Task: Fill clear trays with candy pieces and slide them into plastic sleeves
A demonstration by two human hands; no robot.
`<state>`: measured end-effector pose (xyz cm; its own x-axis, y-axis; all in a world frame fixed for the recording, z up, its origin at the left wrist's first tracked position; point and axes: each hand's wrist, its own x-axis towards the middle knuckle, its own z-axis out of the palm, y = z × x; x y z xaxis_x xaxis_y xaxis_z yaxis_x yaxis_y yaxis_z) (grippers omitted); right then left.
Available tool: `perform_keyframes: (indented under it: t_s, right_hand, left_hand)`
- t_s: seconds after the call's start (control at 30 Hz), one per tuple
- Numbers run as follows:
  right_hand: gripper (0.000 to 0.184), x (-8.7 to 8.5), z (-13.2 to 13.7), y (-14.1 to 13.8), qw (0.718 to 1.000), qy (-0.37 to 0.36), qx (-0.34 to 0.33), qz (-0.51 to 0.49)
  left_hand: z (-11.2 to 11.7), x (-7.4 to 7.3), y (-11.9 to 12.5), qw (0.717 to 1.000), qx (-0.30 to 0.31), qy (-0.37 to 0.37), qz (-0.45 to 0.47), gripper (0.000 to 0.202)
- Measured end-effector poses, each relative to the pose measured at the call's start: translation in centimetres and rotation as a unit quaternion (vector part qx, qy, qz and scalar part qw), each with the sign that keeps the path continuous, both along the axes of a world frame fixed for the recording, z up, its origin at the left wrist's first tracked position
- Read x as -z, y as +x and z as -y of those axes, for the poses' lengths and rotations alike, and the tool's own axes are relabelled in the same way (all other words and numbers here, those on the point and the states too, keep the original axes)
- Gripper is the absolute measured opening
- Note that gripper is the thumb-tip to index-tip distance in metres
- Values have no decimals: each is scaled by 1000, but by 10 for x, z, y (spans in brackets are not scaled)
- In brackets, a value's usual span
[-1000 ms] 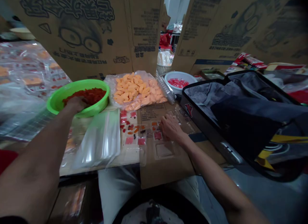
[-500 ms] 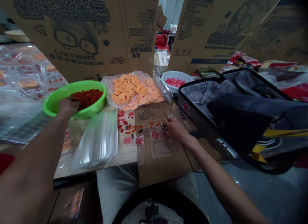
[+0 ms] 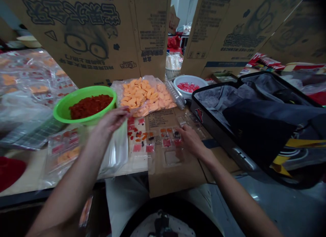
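Hovering beside green basin [image 3: 81, 121], left grip [image 3: 115, 119] partly closed, contents unclear, right grip [image 3: 189, 138] curled at clear tray [image 3: 173, 158], hold unclear.

We have room over the near cardboard [image 3: 175, 181]; the suitcase [image 3: 216, 128] blocks our right, the green basin [image 3: 62, 109] the left, tall panels [image 3: 150, 26] most of the back.
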<state>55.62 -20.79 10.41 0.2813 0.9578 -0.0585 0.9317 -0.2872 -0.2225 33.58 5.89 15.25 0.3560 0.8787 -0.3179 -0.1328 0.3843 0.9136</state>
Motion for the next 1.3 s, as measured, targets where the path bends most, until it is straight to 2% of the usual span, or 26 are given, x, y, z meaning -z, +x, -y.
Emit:
perform_keyframes:
  t_s: [0.07,0.13,0.2,0.27,0.37,0.5,0.6,0.67,0.83,1.0,1.17,1.23,1.3]
  right_hand:
    - [38,-1,13,-6,1000,3,-2,-13]
    - [32,1,23,-15,1000,7,-9,-28]
    - [30,5,30,-24,999,9,-11,-33]
    - [30,9,33,-29,1000,7,-9,-27]
    - [32,14,35,-29,1000,0,-7,-22]
    - [33,15,35,-25,1000,-9,-8,-24]
    - [39,14,35,-25,1000,-12,-11,-26]
    - [42,14,35,-25,1000,-14,-10,-26]
    - [43,15,34,-27,1000,-18,-5,-19]
    - [39,20,35,-26,1000,-3,-5,-19]
    - [36,22,34,-25,1000,-6,-2,-25]
    - [36,21,34,-25,999,-3,1,-32]
    - [36,21,33,-25,999,2,5,-37]
  left_hand:
    - [46,17,33,994,92,-37,-36,23]
    - [86,35,63,981,179,-29,-70,25]
    - [115,52,88,961,244,27,-124,25]
    - [129,64,104,932,285,119,-189,22]
    - [128,74,115,881,316,247,-250,17]
    - [110,72,114,848,319,316,-281,31]
    - [102,65,112,783,341,383,-352,31]
    - [103,63,112,746,355,411,-384,25]
    - [116,70,115,700,372,432,-430,17]
    - [122,70,116,684,390,435,-437,21]
    - [111,64,114,681,450,427,-390,28]
    - [103,63,115,706,454,405,-364,23]
    - [95,63,118,751,425,373,-340,21]
